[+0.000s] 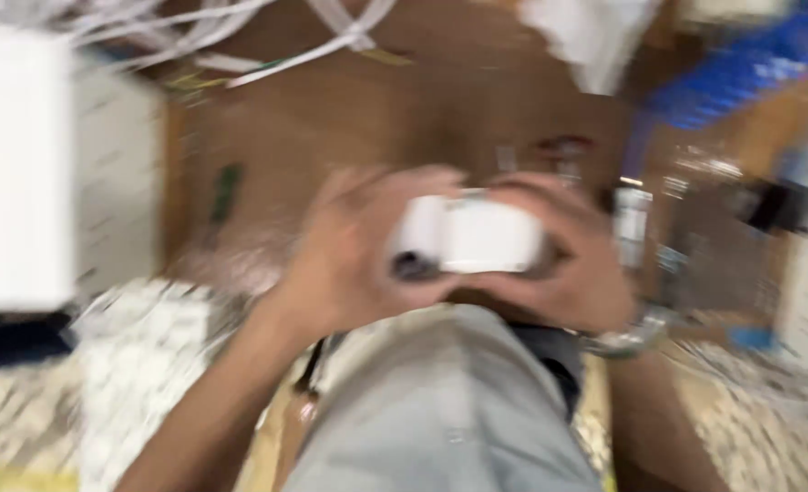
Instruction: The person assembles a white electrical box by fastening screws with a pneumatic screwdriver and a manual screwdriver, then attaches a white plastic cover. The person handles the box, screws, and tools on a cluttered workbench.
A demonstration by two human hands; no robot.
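A tall white rectangular box point(16, 169) stands at the far left edge. A blue crinkled plastic packet point(741, 77) lies at the upper right on the brown desk point(349, 118). All are blurred; no screens or signs show.

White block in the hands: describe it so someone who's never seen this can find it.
Start at the brown wooden tabletop and come down to the middle of the view, above the person's grey-clad lap. There the left hand and right hand hold a small white rounded block between them. Unlike the blurred white box at far left, it is small, with a dark round end.
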